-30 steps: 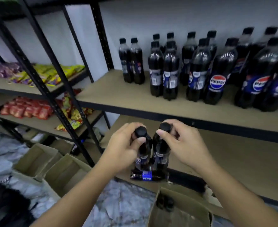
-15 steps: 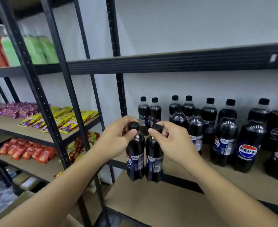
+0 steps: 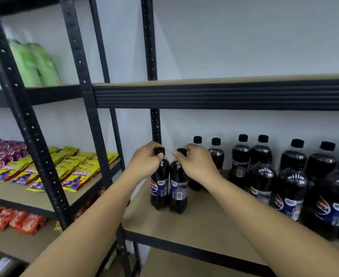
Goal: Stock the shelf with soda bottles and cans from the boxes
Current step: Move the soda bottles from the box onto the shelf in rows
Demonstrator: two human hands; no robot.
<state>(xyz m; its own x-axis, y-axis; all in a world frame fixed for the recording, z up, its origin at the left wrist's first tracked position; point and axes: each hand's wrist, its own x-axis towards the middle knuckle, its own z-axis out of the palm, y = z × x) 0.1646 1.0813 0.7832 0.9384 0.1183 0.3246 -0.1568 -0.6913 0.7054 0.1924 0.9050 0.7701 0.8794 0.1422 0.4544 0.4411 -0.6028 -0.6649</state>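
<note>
On the shelf point(image 3: 194, 226) now, not midair: left bottle point(image 3: 160, 184), right bottle point(image 3: 178, 188).

Hands: two, the left hand point(image 3: 144, 163) and the right hand point(image 3: 197, 165).
Held bottles: two, the left bottle point(image 3: 160, 188) and the right bottle point(image 3: 178, 191), one gripped at the cap by each hand.
Standing bottles point(image 3: 262, 180): at least ten; the frame edge cuts the row, so the full number cannot be told.
Racks: two, the snack rack point(image 3: 44, 95) and the soda rack point(image 3: 224, 94).
Black uprights point(image 3: 78, 76): four in plain view.
Soda rack boards point(image 3: 194, 222): three in view.
Snack kinds: four, green packs point(image 3: 34, 64), purple packets point(image 3: 2, 150), yellow packets point(image 3: 78, 172) and red packets point(image 3: 14, 218).
Packets per kind: heaps overlap or blur too much to count.
</note>
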